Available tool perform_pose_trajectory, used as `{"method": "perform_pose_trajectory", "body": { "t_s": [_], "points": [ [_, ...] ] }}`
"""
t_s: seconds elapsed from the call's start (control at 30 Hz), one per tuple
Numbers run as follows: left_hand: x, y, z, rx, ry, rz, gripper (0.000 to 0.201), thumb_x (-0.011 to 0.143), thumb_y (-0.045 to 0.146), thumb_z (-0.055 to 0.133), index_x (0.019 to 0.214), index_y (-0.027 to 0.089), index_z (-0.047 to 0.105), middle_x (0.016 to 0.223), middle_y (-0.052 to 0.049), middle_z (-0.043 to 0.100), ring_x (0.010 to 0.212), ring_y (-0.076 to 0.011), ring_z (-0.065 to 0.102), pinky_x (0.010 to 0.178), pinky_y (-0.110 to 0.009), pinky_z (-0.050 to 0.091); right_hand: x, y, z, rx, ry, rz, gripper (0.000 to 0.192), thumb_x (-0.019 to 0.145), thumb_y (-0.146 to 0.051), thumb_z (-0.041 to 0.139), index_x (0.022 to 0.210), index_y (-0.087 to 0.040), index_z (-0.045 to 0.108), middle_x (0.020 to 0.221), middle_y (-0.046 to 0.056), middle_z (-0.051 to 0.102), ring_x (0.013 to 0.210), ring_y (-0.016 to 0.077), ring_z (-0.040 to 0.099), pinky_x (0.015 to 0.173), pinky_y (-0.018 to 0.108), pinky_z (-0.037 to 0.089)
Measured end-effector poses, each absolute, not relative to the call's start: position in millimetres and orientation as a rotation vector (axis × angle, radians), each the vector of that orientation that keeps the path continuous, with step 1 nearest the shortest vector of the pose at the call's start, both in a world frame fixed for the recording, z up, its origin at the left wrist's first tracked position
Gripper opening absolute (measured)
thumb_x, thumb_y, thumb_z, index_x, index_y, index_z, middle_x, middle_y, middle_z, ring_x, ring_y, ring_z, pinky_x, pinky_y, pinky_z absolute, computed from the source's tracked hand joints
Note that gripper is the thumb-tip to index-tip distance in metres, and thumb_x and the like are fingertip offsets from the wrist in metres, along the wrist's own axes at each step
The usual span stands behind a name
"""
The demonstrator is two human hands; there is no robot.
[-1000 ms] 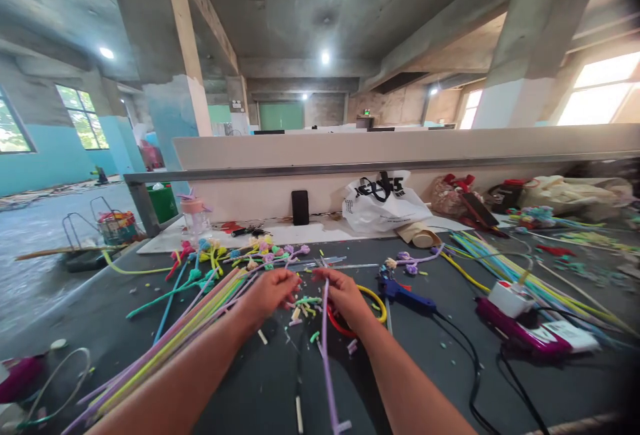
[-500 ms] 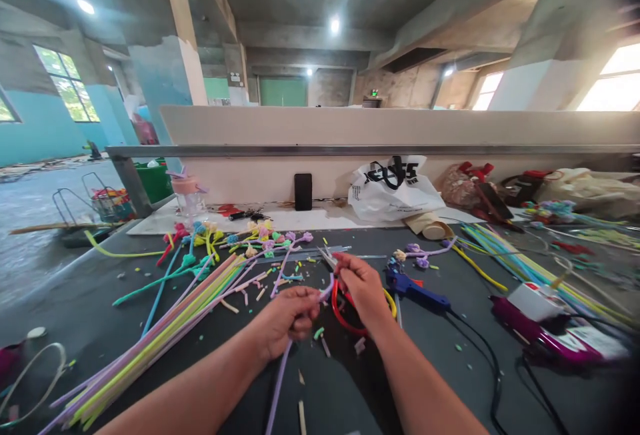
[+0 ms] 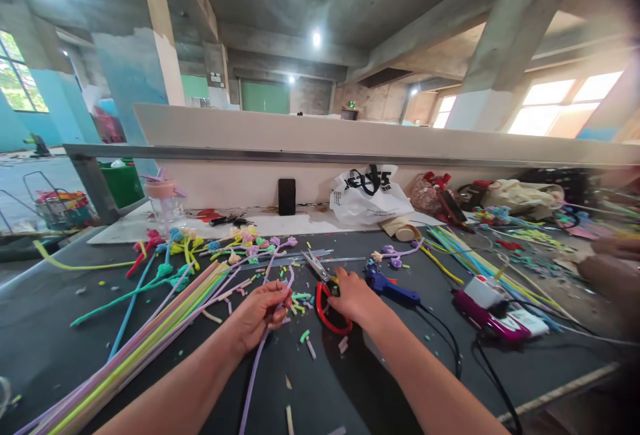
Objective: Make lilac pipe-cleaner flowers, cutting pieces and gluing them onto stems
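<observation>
My left hand (image 3: 265, 308) pinches a purple pipe cleaner (image 3: 257, 368), whose short bent end rises above my fingers while the long end runs down toward the table's front edge. To its right, my right hand (image 3: 347, 294) is closed on scissors (image 3: 316, 266) with red handles. Their blades are parted and point away to the upper left, apart from the pipe cleaner. Small cut pieces (image 3: 306, 338) in green and other colours lie below and between my hands. Part of the scissors' handle is hidden by my right fingers.
A bundle of coloured pipe cleaners (image 3: 150, 328) lies at left, with several knotted ones behind. A blue glue gun (image 3: 393, 287) with a cord and a purple power strip (image 3: 493, 318) are at right. A phone (image 3: 287, 196) stands at the back. Another person's hand (image 3: 613, 275) shows far right.
My right hand has moved the scissors away from the pipe cleaner, lower toward the table, and the blades have parted wider. The view has swung right, bringing another person's hand in.
</observation>
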State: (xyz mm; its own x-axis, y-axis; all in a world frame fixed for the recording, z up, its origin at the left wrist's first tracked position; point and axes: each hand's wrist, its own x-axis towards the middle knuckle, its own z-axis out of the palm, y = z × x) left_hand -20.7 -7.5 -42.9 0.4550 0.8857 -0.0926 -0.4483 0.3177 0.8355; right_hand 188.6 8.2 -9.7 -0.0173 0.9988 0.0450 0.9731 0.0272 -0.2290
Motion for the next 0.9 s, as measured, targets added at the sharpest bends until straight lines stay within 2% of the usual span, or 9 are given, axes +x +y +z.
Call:
{"method": "perform_pose_trajectory", "body": {
  "t_s": [0.2,0.4,0.53,0.7,0.8,0.9],
  "points": [
    [-20,-5,-49,0.879,0.615,0.928,0.018,0.071,0.026,0.062,0.078,0.014,0.050,0.063,0.003,0.053,0.034,0.0009,0.032,0.031,-0.013,0.014,194,14,-2,-2.045,-2.147,0.306,0.057,0.057,-0.011,0.058,0.113,-0.014,0.049,0.087,0.016,0.064,0.080,0.0292,0.062,0.059,0.030,0.039],
    [-18,-4,-51,0.901,0.588,0.890,0.017,0.073,0.028,0.060,0.077,0.015,0.050,0.062,0.003,0.052,0.033,0.0012,0.030,0.030,-0.013,0.014,213,27,1,-1.975,-1.988,0.551,0.055,0.054,-0.014,0.060,0.109,-0.017,0.054,0.087,0.011,0.066,0.077,0.0247,0.062,0.056,0.027,0.039],
    [-18,-4,-50,0.901,0.575,0.882,0.016,0.074,0.027,0.060,0.077,0.014,0.050,0.064,0.002,0.052,0.034,0.0015,0.031,0.030,-0.012,0.014,231,39,7,-1.912,-1.794,0.854,0.048,0.059,-0.021,0.061,0.107,-0.018,0.056,0.071,0.005,0.066,0.058,0.0181,0.060,0.047,0.024,0.040],
    [-19,-6,-48,0.876,0.586,0.865,0.016,0.075,0.027,0.059,0.075,0.014,0.049,0.063,0.003,0.051,0.034,0.0021,0.028,0.029,-0.011,0.012,257,48,21,-1.722,-1.592,1.224,0.026,0.064,-0.026,0.062,0.088,-0.016,0.061,0.053,-0.002,0.058,0.039,0.0076,0.046,0.037,0.018,0.035],
    [-19,-7,-46,0.880,0.586,0.861,0.017,0.075,0.028,0.060,0.076,0.014,0.050,0.062,0.004,0.050,0.034,0.0023,0.027,0.029,-0.011,0.014,270,47,31,-1.618,-1.509,1.342,0.025,0.057,-0.027,0.071,0.075,-0.014,0.059,0.045,-0.006,0.048,0.036,0.0051,0.039,0.034,0.016,0.030],
    [-18,-8,-45,0.889,0.587,0.849,0.018,0.075,0.028,0.059,0.075,0.013,0.050,0.060,0.004,0.049,0.032,0.0023,0.025,0.028,-0.011,0.014,276,38,44,-1.481,-1.457,1.442,0.025,0.056,-0.029,0.073,0.065,-0.014,0.054,0.045,-0.007,0.044,0.037,0.0046,0.037,0.036,0.017,0.033]
  ]
}}
